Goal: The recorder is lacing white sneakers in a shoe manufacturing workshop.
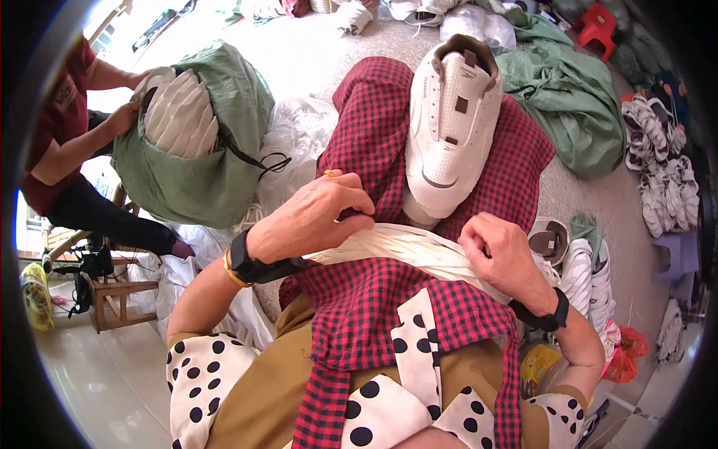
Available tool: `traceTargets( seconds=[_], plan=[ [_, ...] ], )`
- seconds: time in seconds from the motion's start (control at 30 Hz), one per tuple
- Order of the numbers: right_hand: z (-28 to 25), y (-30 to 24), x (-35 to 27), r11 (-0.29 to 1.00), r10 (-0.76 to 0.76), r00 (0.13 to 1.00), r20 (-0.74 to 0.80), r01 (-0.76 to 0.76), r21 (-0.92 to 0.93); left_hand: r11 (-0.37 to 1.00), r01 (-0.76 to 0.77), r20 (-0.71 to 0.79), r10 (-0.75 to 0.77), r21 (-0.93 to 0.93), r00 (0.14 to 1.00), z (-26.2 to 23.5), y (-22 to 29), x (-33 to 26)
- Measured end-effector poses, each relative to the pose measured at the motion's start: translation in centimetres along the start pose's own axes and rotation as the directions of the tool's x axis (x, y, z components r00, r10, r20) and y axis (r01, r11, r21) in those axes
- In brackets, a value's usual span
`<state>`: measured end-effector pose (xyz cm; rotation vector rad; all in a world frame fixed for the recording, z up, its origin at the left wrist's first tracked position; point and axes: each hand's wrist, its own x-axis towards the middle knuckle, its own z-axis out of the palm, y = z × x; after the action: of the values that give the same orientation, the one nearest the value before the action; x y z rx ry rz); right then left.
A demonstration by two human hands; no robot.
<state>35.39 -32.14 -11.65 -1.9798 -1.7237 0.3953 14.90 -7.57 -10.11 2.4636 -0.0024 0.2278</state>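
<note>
A white sneaker without laces stands between my knees, its toe toward me and its tongue and eyelets showing. Across my lap, on the red-and-black checked apron, lies a bundle of white shoelaces. My left hand is at the left part of this bundle, fingers curled in a pinch; whatever they hold is hidden. At the bundle's right end my right hand is closed, with thumb and fingers pressed on the laces.
On the left, a co-worker's hands handle pale shoe parts at a stuffed green sack. Another green sack lies right, near laced shoes and a red stool. More white shoes lie beside my right arm.
</note>
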Motion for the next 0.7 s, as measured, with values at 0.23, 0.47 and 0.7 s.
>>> traceTargets(
  seconds=[0.23,0.47,0.7],
  plan=[
    [0.8,0.4,3.4,0.984,-0.122,0.985,0.119,0.135,-0.114,0.998,-0.057,-0.05,0.056,-0.013,0.997,1.6,-0.6,2.9],
    [-1.6,-1.2,3.7,0.825,0.188,0.969,0.162,-0.245,0.509,0.922,-0.196,-0.116,0.167,-0.333,0.979,2.9,1.8,5.9],
    [-4.8,-4.5,2.9,0.883,0.206,0.979,-0.015,-0.179,0.433,0.866,0.026,0.159,0.062,-0.499,0.985,0.0,3.9,6.1]
  ],
)
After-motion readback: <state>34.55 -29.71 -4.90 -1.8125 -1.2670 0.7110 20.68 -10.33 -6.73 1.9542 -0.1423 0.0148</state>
